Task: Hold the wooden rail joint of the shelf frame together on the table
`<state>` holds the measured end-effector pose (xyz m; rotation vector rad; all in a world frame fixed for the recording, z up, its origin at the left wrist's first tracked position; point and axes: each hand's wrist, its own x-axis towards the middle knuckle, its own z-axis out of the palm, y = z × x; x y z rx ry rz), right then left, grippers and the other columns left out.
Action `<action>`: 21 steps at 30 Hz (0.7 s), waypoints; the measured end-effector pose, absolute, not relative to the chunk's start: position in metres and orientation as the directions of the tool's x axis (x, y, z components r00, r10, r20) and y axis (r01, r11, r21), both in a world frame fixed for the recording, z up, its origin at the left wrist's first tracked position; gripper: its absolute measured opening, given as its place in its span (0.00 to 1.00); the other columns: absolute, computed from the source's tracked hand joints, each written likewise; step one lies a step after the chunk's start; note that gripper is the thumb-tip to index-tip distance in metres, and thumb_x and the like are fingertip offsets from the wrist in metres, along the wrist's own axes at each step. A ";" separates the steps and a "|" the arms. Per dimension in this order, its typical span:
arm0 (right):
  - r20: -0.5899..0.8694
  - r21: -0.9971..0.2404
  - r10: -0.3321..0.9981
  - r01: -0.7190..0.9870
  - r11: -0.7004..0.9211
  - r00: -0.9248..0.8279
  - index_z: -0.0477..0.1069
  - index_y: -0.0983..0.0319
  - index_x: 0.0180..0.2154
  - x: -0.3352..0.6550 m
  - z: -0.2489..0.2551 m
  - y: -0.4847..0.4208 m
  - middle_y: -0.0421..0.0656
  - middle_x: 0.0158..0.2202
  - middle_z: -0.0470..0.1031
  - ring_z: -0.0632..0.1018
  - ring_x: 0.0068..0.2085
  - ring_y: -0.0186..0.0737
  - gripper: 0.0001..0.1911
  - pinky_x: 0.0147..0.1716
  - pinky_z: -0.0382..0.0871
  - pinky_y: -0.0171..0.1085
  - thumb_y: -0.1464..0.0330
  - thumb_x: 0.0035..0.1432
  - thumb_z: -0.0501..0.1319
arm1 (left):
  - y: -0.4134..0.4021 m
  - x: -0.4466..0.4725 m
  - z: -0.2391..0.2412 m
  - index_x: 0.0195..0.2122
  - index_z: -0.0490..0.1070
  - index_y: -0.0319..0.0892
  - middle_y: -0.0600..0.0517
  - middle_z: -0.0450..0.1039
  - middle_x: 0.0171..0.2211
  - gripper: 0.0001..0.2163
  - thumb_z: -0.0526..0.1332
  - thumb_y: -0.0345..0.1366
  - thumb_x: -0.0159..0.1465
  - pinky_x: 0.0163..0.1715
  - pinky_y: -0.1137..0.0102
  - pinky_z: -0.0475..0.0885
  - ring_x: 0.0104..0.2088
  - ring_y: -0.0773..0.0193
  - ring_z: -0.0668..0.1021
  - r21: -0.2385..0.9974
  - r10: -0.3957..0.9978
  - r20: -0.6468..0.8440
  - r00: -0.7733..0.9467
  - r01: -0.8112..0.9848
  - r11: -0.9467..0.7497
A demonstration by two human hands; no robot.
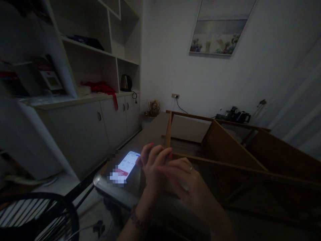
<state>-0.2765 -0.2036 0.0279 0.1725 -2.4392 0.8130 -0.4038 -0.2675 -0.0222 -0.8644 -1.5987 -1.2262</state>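
Observation:
My left hand [152,160] is raised in front of me with a beaded bracelet on the wrist. Its red-nailed fingers are apart and slightly bent, and it holds nothing. My right hand [184,179], wearing a ring, lies against the left hand with its fingers stretched out flat towards the left. I see nothing between the two hands. Just left of them a lit phone [128,164] lies face up on a glass-topped table [105,188]. Behind the hands, a wooden shelf frame [225,147] lies on its side.
The room is dim. White cabinets and open shelves [85,124] line the left wall, with a kettle [125,83] and red cloth [101,87] on the counter. A black fan grille [37,217] is at the bottom left. A wall socket [175,96] and a picture [220,26] are on the far wall.

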 end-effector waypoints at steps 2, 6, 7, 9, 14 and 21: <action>0.529 -0.489 -0.003 -0.308 0.816 -0.848 0.68 0.51 0.60 -0.276 0.032 -0.200 0.42 0.52 0.73 0.71 0.54 0.39 0.22 0.55 0.70 0.42 0.74 0.69 0.55 | -0.267 -0.404 -0.022 0.41 0.77 0.50 0.53 0.76 0.35 0.05 0.61 0.35 0.68 0.50 0.61 0.61 0.51 0.56 0.70 0.317 0.001 0.945 -0.327 0.915 0.251; 0.527 -0.467 -0.078 -0.365 0.806 -0.846 0.64 0.51 0.63 -0.274 0.038 -0.193 0.41 0.54 0.73 0.70 0.54 0.38 0.24 0.56 0.68 0.40 0.73 0.69 0.56 | -0.266 -0.405 -0.022 0.41 0.77 0.50 0.53 0.76 0.35 0.05 0.62 0.34 0.68 0.50 0.62 0.60 0.51 0.57 0.70 0.320 -0.009 0.944 -0.329 0.913 0.252; 0.539 -0.460 -0.089 -0.381 0.802 -0.838 0.65 0.52 0.63 -0.274 0.039 -0.192 0.40 0.53 0.74 0.70 0.54 0.37 0.23 0.56 0.68 0.39 0.73 0.70 0.57 | -0.266 -0.405 -0.023 0.41 0.77 0.50 0.53 0.76 0.35 0.05 0.61 0.34 0.68 0.50 0.62 0.60 0.51 0.57 0.70 0.324 -0.014 0.943 -0.332 0.913 0.249; 0.583 -0.431 -0.098 -0.409 0.804 -0.806 0.69 0.53 0.59 -0.275 0.039 -0.190 0.39 0.51 0.76 0.72 0.52 0.35 0.19 0.54 0.69 0.35 0.71 0.69 0.59 | -0.265 -0.405 -0.025 0.41 0.77 0.50 0.53 0.76 0.35 0.06 0.61 0.34 0.69 0.50 0.62 0.61 0.51 0.57 0.69 0.324 -0.019 0.944 -0.329 0.916 0.235; 0.694 -0.294 -0.097 -0.404 0.866 -0.713 0.75 0.59 0.46 -0.286 0.035 -0.194 0.39 0.41 0.79 0.75 0.43 0.35 0.08 0.46 0.72 0.33 0.69 0.65 0.63 | -0.264 -0.406 -0.025 0.42 0.77 0.50 0.53 0.75 0.36 0.06 0.60 0.34 0.69 0.50 0.62 0.61 0.51 0.57 0.70 0.329 -0.018 0.943 -0.334 0.919 0.216; 0.882 0.065 -0.184 -0.275 0.959 -0.433 0.71 0.61 0.34 -0.309 0.027 -0.209 0.41 0.28 0.75 0.75 0.32 0.38 0.06 0.36 0.74 0.38 0.72 0.67 0.60 | -0.266 -0.406 -0.027 0.42 0.78 0.51 0.52 0.76 0.37 0.08 0.58 0.37 0.70 0.53 0.61 0.60 0.52 0.56 0.70 0.333 -0.002 0.940 -0.342 0.914 0.233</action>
